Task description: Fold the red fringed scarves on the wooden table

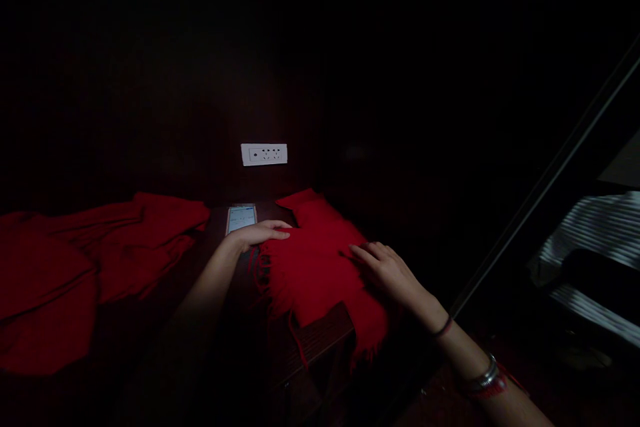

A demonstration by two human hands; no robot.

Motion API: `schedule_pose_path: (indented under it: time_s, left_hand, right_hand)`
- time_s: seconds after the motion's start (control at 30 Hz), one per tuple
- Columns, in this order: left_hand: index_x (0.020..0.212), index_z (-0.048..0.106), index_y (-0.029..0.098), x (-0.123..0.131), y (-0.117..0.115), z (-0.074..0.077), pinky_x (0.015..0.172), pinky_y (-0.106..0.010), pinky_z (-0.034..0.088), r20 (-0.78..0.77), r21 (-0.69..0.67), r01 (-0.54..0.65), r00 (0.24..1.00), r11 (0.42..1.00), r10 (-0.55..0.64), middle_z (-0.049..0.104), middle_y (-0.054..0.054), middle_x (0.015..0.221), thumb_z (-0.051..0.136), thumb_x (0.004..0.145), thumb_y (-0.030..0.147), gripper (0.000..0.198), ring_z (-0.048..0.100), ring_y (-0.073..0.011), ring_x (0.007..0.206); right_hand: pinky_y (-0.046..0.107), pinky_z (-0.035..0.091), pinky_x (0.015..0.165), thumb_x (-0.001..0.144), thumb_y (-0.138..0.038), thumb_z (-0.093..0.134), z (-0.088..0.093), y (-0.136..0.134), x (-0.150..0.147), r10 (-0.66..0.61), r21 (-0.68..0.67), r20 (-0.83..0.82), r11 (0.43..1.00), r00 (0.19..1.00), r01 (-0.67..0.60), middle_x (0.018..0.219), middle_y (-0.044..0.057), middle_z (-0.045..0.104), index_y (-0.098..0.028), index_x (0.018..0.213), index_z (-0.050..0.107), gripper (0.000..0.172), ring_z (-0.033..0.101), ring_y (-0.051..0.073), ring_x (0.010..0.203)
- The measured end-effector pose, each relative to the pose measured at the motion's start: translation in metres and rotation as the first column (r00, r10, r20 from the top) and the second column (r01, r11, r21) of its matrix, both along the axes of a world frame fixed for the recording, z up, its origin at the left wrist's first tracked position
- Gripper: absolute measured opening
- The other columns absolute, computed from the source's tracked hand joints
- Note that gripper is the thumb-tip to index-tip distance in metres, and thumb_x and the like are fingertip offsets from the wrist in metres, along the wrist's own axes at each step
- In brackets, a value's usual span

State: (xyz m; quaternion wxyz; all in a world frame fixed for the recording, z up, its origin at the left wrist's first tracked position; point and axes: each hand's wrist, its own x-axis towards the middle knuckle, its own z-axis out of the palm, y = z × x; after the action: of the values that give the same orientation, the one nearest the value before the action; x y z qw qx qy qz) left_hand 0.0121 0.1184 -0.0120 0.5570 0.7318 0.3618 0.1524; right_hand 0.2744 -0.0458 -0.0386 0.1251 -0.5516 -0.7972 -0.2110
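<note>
Red scarf (315, 267): folded into a thick pad, lying on a dark wooden table (320, 337) below the wall socket (264, 154) and a little to its right. Colour deep, saturated red; weave looks soft and woolly. Fringe (260, 277) runs down the edge that lies under the socket, loose strands trailing. The near end hangs over the table front, with more tassels dangling there. The far corner bulges up towards the socket, slightly rumpled.

Left hand (260, 233): palm down on the scarf's upper fringed corner, straight below the socket. Grip apart, fingers stretched flat and close together, nothing clamped.

Right hand (387, 270): palm down on the scarf further right of the socket and lower. Grip apart too, fingers spread and pressed onto the cloth, not closed on it. Thin dark band (443, 327) at the wrist; metal and red bracelets (487, 377) further up the forearm.

Phone (241, 217): screen lit, lying flat directly under the socket, just beyond the left hand; touching or not, cannot tell.

Second red cloth (100, 247): spread in loose folds far to the left of the socket and lower, apart from the scarf.

Room very dark; the surface under that cloth is not readable.
</note>
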Motion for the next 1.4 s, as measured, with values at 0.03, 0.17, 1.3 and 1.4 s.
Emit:
schedule_pose_path:
  time_s: [0.03, 0.17, 1.3, 1.4]
  left_hand:
    - [0.102, 0.053, 0.023, 0.0, -0.002, 0.001, 0.079, -0.024, 0.041, 0.09, -0.064, 0.007, 0.996, 0.998, -0.002, 0.059, -0.002, 0.104, 0.059, 0.063, 0.034, 0.041, 0.055, -0.017, 0.091]
    - [0.115, 0.043, 0.024, -0.001, -0.007, 0.005, 0.076, -0.026, 0.043, 0.271, -0.254, 0.066, 0.963, 0.965, 0.006, 0.059, -0.003, 0.104, 0.058, 0.067, 0.021, 0.051, 0.056, -0.015, 0.087]
    - [0.1, 0.053, 0.018, 0.022, 0.004, -0.02, 0.056, -0.021, 0.041, -0.171, 0.214, -0.112, 0.974, 0.97, 0.15, 0.06, 0.002, 0.068, 0.057, 0.056, 0.022, 0.044, 0.056, -0.0143, 0.064]
    - [0.109, 0.046, 0.017, 0.023, -0.001, -0.021, 0.063, -0.022, 0.043, -0.071, 0.07, -0.079, 0.994, 0.994, 0.084, 0.062, -0.001, 0.084, 0.056, 0.055, 0.016, 0.056, 0.057, -0.0144, 0.071]
  right_hand:
    - [0.029, 0.036, 0.074, 0.08, -0.017, 0.042, 0.001, 0.002, -0.004, 0.036, 0.004, 0.057, 0.999, 0.998, -0.036, 0.097, 0.008, 0.054, -0.021, 0.118, 0.043, 0.037, 0.048, 0.017, 0.085]
    - [0.028, 0.035, 0.071, 0.083, -0.021, 0.038, 0.006, 0.007, -0.011, 0.066, -0.058, 0.104, 0.996, 0.992, -0.061, 0.087, 0.007, 0.057, -0.018, 0.107, 0.05, 0.027, 0.049, 0.016, 0.078]
    - [0.026, 0.038, 0.082, 0.078, -0.009, 0.032, 0.039, 0.023, -0.009, -0.324, -0.212, -0.186, 0.935, 0.928, 0.284, 0.112, 0.012, 0.052, -0.014, 0.112, 0.048, 0.038, 0.05, 0.017, 0.099]
    - [0.027, 0.042, 0.068, 0.082, -0.029, 0.036, 0.044, 0.07, -0.014, -0.477, -0.349, -0.231, 0.854, 0.848, 0.385, 0.096, 0.014, 0.06, -0.012, 0.104, 0.052, 0.033, 0.057, 0.021, 0.086]
